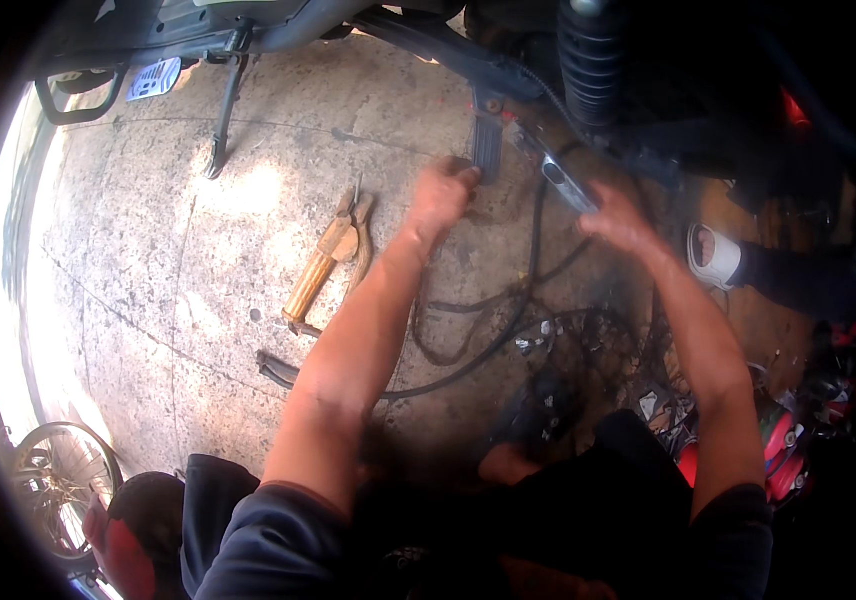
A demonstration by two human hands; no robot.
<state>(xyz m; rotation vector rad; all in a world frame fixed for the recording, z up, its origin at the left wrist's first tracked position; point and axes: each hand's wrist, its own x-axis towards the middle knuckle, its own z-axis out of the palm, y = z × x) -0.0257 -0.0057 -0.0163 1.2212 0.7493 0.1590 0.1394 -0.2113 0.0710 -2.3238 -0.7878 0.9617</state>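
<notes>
My left hand [440, 196] reaches forward and closes its fingers on the lower end of a black ribbed footrest [487, 145] that hangs from the underside of a motorcycle. My right hand [616, 217] grips a silvery metal bracket [565, 183] just right of the footrest, below the black ribbed shock absorber [589, 60]. Both forearms come up from the lower edge. What the fingers do behind the parts is hidden.
Yellow-handled pliers [333, 255] lie on the concrete floor left of my left arm. Black cables and hoses [493, 335] loop on the floor between my arms. A kickstand [220, 120] stands at upper left. Another person's foot in a white sandal [713, 255] is at right. A bicycle wheel [58, 480] is at lower left.
</notes>
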